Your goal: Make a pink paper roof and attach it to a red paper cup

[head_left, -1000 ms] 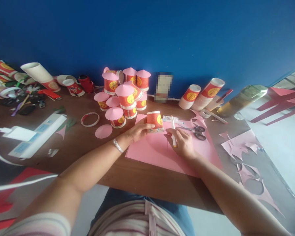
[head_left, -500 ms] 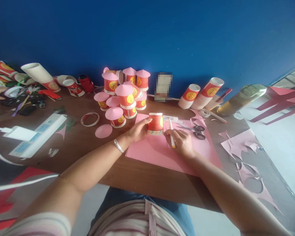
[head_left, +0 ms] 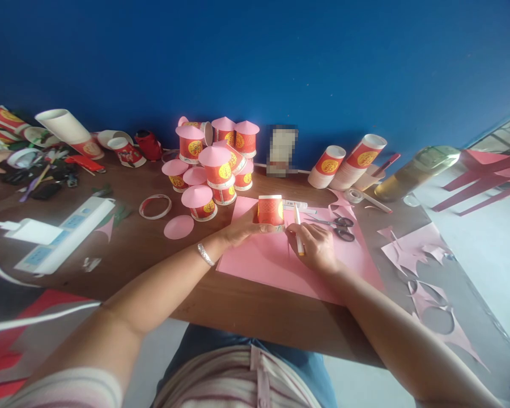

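My left hand (head_left: 245, 222) is closed round a red paper cup (head_left: 271, 210), its thumb across the cup's lower edge. The cup is held over a pink paper sheet (head_left: 263, 260). To the right of the cup, my right hand (head_left: 315, 243) grips a slim white pen-like tool with a yellow end (head_left: 297, 218); its exact kind I cannot make out. Scissors with dark handles (head_left: 343, 226) and a white tube (head_left: 294, 204) lie on the sheet just beyond that hand.
Several red cups with pink cone tops (head_left: 216, 164) stand at the back left, near a tape roll (head_left: 155, 207) and a pink disc (head_left: 179, 226). A power strip (head_left: 68, 235) lies left. Stacked cups (head_left: 361, 161), a bottle (head_left: 416, 173) and paper scraps (head_left: 442, 311) are right.
My left hand's thumb has moved from the cup's upper side down to its lower edge, and the cup has shifted slightly right. My right hand has barely moved.
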`<state>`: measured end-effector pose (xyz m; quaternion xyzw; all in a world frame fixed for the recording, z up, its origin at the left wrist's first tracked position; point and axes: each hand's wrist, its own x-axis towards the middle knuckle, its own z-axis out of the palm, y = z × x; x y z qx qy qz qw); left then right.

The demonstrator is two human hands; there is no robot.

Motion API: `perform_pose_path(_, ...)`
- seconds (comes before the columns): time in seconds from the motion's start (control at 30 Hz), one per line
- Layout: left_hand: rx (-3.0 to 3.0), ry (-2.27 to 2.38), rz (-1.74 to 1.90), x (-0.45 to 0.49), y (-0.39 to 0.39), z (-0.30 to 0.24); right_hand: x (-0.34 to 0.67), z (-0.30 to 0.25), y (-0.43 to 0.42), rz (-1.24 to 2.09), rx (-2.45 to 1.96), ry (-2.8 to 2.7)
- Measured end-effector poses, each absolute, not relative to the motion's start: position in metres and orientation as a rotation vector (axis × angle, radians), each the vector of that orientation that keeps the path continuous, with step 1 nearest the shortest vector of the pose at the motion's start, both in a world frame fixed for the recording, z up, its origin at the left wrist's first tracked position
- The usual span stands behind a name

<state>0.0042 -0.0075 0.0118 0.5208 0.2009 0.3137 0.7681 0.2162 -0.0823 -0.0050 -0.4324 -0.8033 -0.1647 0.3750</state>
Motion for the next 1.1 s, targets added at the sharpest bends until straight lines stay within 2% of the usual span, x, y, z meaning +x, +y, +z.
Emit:
perform_pose_path(0.7, 0.97, 0.376, 0.827, 0.002, 0.003, 0.0, 0.221, -0.007, -0.072, -0.504, -1.167, -2.078)
perform_pose_path(1.1, 1.008, 0.337, 0.795, 0.001, 0.002, 0.006, 0.217, -0.003, -0.074, -0.581, -1.106, -2.203)
